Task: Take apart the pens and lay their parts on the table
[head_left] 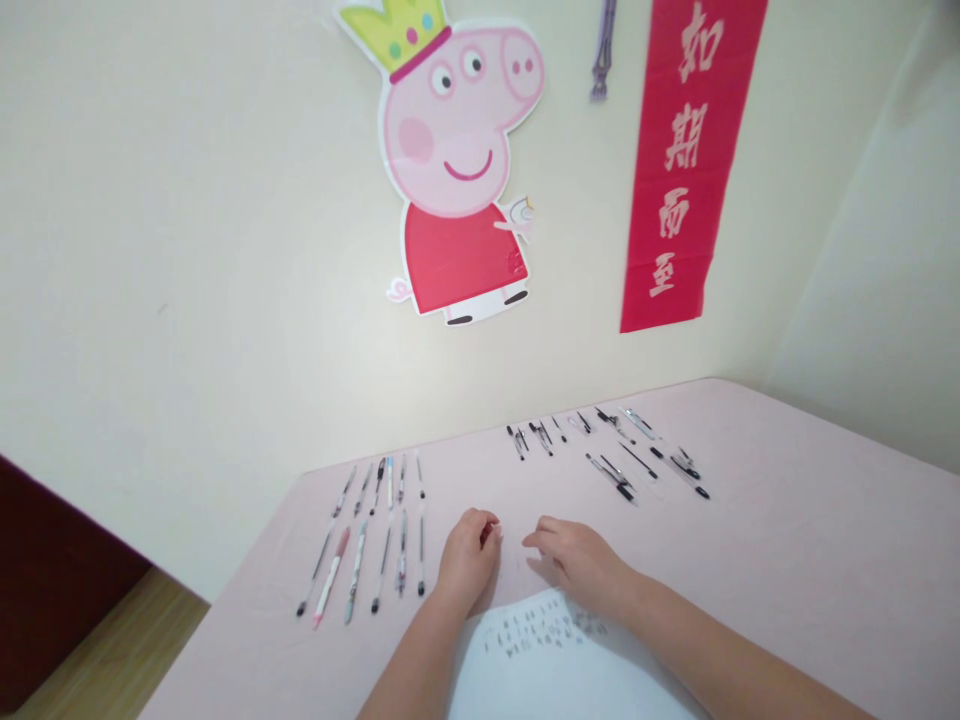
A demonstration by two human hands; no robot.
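Pink tabletop (795, 520) under loosely curled left hand (466, 558); half-open right hand (583, 560)

Both arms (416, 655) (720, 635) reach forward, hands (466, 555) (577, 560) apart, fingers (546, 536) bent

- Twelve pens (355, 572) on the left: six in the far row, six in the near
- Pens and pen parts (611, 478) on the right: too blurred and overlapped to count
- One left hand (466, 560), one right hand (585, 565)
- One written sheet (555, 680)
- One pig cutout (466, 250)
- One red banner (686, 235), four characters
- One purple strip (603, 48)
- One worktop (810, 540)
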